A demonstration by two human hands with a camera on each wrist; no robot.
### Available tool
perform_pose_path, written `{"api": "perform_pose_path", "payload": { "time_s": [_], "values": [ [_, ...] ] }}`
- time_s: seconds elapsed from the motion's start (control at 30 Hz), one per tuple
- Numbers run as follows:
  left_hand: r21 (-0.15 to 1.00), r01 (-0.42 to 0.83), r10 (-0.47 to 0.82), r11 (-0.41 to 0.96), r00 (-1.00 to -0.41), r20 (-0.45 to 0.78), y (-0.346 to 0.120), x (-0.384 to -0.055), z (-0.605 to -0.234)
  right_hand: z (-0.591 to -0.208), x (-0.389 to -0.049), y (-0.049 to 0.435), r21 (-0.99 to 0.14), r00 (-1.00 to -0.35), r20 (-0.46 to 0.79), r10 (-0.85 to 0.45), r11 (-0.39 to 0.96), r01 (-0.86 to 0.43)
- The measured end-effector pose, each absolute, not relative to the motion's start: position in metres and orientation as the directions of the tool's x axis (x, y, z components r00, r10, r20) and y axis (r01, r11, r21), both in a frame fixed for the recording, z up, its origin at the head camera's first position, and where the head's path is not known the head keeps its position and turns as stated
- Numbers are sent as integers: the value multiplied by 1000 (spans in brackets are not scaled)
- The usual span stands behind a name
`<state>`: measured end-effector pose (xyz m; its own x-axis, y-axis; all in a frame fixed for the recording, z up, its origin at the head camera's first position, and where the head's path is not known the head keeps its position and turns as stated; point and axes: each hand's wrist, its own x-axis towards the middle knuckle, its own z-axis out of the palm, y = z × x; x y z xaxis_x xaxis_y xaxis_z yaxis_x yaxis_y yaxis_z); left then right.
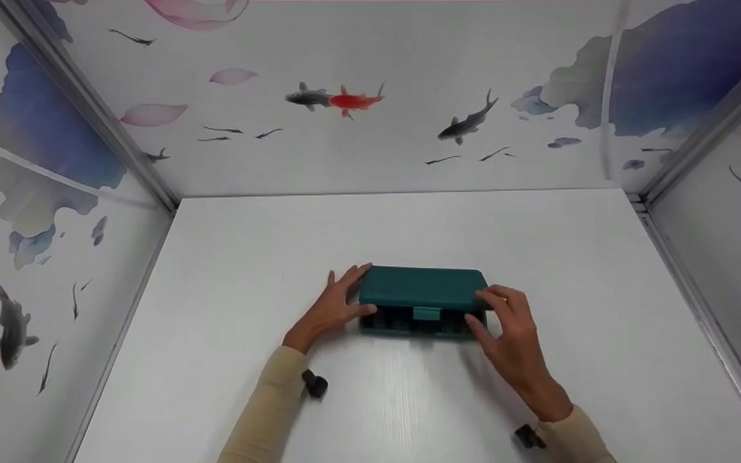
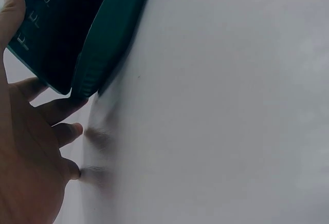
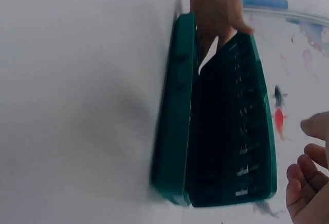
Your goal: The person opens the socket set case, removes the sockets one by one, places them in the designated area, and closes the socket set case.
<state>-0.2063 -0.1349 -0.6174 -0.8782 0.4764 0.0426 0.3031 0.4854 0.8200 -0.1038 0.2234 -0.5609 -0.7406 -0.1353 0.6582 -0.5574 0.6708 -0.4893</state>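
Observation:
A dark green hinged plastic case (image 1: 425, 288) lies on the white table with its lid partly raised and a lighter green latch (image 1: 426, 314) at the front middle. Inside it is dark; the right wrist view shows a row of small light marks along the lid (image 3: 263, 131). At the case's left end, my left hand (image 1: 332, 308) holds the lid between the thumb at the front edge and spread fingers toward the hinge side. My right hand (image 1: 512, 334) is beside the front right corner, fingers loosely bent, apart from the lid in the right wrist view.
A white tabletop (image 1: 229, 270) surrounds the case. White panels (image 1: 396, 38) printed with fish and petals stand at the back and both sides, joined by metal corner rails (image 1: 666, 167). Small black devices (image 1: 314, 384) sit at both wrists.

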Motion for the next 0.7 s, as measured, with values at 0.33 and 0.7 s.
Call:
{"api": "perform_pose_path", "payload": {
  "time_s": [0.33,0.7],
  "values": [
    [833,213,434,511,-900,-36,-133,-194,-600,-573,-118,242,-447,-728,664,-170,690,-569],
    [671,370,481,643,-876,23,-119,-176,-608,-550,-139,251,-548,-732,677,-79,610,-572]
  ]
}}
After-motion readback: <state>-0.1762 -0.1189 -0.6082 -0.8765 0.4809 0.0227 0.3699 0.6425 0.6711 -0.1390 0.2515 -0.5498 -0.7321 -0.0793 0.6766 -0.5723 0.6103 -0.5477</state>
